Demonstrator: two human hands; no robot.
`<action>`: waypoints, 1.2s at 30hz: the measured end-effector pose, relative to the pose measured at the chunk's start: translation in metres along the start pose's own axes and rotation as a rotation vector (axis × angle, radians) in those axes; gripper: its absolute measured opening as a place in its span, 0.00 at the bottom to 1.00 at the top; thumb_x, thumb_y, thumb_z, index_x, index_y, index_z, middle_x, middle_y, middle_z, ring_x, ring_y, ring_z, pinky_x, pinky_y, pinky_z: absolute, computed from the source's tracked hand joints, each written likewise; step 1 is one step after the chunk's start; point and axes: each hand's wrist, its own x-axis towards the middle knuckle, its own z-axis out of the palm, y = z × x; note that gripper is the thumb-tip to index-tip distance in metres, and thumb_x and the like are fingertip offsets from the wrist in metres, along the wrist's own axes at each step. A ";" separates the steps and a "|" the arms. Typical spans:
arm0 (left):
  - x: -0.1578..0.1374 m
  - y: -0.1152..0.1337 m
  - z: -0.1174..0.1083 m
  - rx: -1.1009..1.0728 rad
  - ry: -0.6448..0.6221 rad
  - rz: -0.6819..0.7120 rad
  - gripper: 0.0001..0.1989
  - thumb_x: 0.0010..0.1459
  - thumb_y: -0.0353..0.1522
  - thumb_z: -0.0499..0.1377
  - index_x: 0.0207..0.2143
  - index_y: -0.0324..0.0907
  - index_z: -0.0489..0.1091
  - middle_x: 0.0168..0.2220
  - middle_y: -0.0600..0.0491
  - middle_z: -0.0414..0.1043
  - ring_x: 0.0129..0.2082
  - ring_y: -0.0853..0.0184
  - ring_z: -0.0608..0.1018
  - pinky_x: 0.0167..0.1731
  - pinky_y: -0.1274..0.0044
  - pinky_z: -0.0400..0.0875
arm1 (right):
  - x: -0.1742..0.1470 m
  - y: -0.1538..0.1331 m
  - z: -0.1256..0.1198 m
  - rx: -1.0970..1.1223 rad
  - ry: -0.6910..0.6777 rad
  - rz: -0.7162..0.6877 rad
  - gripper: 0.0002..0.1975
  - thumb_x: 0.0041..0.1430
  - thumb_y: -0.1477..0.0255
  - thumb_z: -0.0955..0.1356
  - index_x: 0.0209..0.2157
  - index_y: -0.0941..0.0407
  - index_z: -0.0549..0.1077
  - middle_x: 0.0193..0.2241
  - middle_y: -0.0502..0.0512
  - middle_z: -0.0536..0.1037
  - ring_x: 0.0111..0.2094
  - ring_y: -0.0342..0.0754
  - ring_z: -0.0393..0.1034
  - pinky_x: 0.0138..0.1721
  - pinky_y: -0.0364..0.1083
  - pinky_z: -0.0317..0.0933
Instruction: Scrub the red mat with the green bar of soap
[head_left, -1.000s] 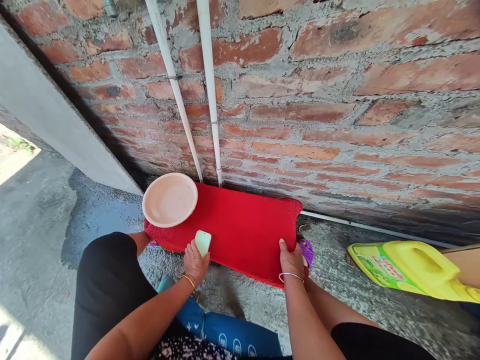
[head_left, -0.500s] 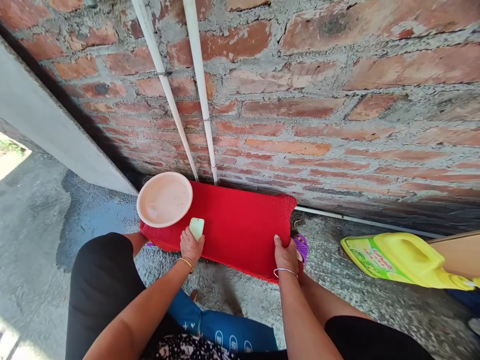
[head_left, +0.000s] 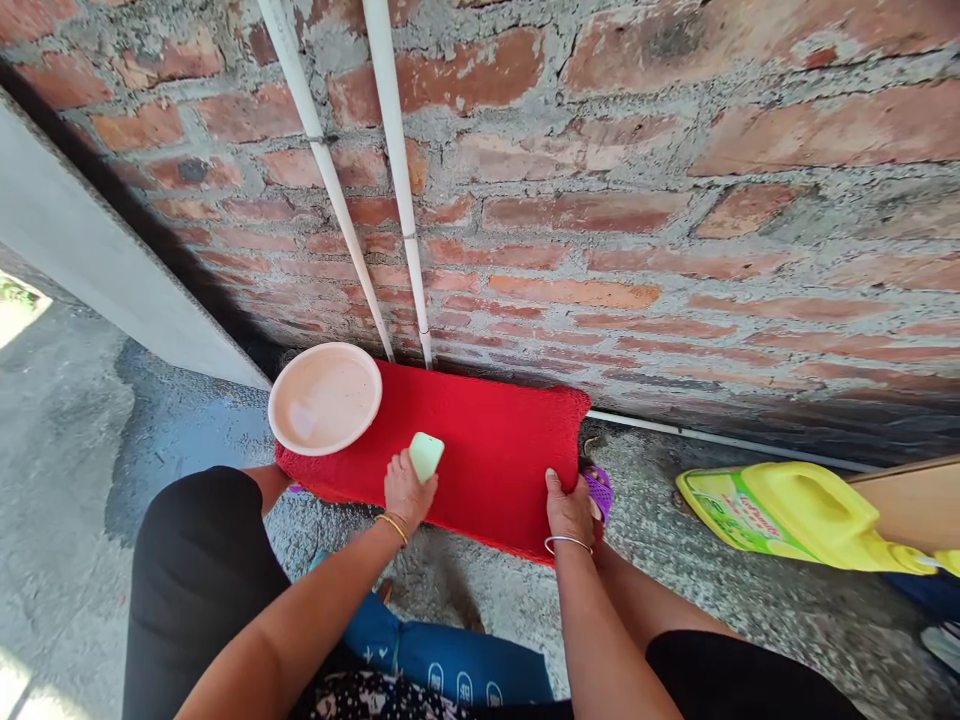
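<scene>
Basin (head_left: pixel 330 392), pale pink and round, sits on the left end of a red mat (head_left: pixel 487 430); it looks like thin plastic, so probably light and best lifted by its rim. Just right of it, the left hand (head_left: pixel 407 492) is closed around the near end of a green block (head_left: pixel 427 456), whose far end shows past the fingers, over the mat's middle. Soap bar or brush, I cannot tell; it looks small and stiff, perhaps slippery when wet, so a firm hold along both sides should suit. The mat is draped over a hidden support; I judge it soft and floppy, heavier if soaked, easiest to take by an edge. The right hand (head_left: pixel 569 510) grips its right end, thumb on top, fingers mostly hidden. Beyond are a purple shoe (head_left: pixel 599 490) and, farther right, a yellow bottle (head_left: pixel 795 510).
</scene>
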 end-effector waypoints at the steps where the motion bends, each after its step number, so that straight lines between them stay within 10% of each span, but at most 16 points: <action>1: 0.014 -0.006 -0.008 0.012 0.029 -0.075 0.28 0.53 0.41 0.59 0.53 0.37 0.60 0.45 0.44 0.67 0.44 0.58 0.72 0.41 0.69 0.69 | -0.001 -0.001 -0.001 -0.003 -0.003 0.009 0.36 0.58 0.47 0.58 0.60 0.55 0.61 0.50 0.64 0.72 0.48 0.59 0.68 0.48 0.55 0.59; 6: 0.042 -0.003 -0.019 0.065 0.054 -0.230 0.29 0.54 0.41 0.58 0.53 0.32 0.59 0.44 0.40 0.67 0.43 0.56 0.72 0.38 0.69 0.69 | -0.003 -0.004 -0.003 -0.014 -0.035 0.044 0.38 0.58 0.47 0.57 0.61 0.56 0.59 0.52 0.66 0.71 0.48 0.60 0.68 0.47 0.56 0.59; 15: -0.041 0.083 0.037 -0.041 -0.236 0.174 0.35 0.49 0.43 0.61 0.57 0.40 0.57 0.50 0.43 0.66 0.48 0.55 0.70 0.47 0.66 0.66 | 0.005 0.006 0.004 0.015 -0.024 -0.004 0.35 0.59 0.48 0.58 0.61 0.55 0.59 0.51 0.63 0.71 0.50 0.57 0.66 0.50 0.53 0.58; 25: -0.013 0.008 0.001 0.007 -0.017 -0.058 0.30 0.53 0.40 0.58 0.55 0.36 0.58 0.46 0.41 0.68 0.46 0.56 0.72 0.42 0.68 0.68 | -0.010 -0.012 -0.011 0.034 -0.074 0.076 0.37 0.58 0.46 0.56 0.62 0.54 0.57 0.52 0.65 0.69 0.49 0.59 0.67 0.48 0.56 0.59; 32: -0.078 0.053 0.039 -0.026 -0.213 0.219 0.33 0.49 0.39 0.61 0.56 0.38 0.59 0.49 0.42 0.67 0.49 0.54 0.70 0.50 0.65 0.66 | -0.014 -0.019 -0.020 0.077 -0.086 0.080 0.35 0.59 0.50 0.58 0.62 0.56 0.58 0.53 0.66 0.70 0.50 0.60 0.67 0.49 0.56 0.59; 36: -0.063 0.064 0.029 -0.103 -0.254 0.233 0.32 0.47 0.40 0.63 0.53 0.41 0.60 0.48 0.46 0.68 0.47 0.58 0.71 0.50 0.67 0.66 | -0.015 -0.021 -0.022 0.055 -0.096 0.086 0.35 0.60 0.50 0.58 0.62 0.56 0.57 0.54 0.66 0.69 0.51 0.60 0.67 0.48 0.55 0.59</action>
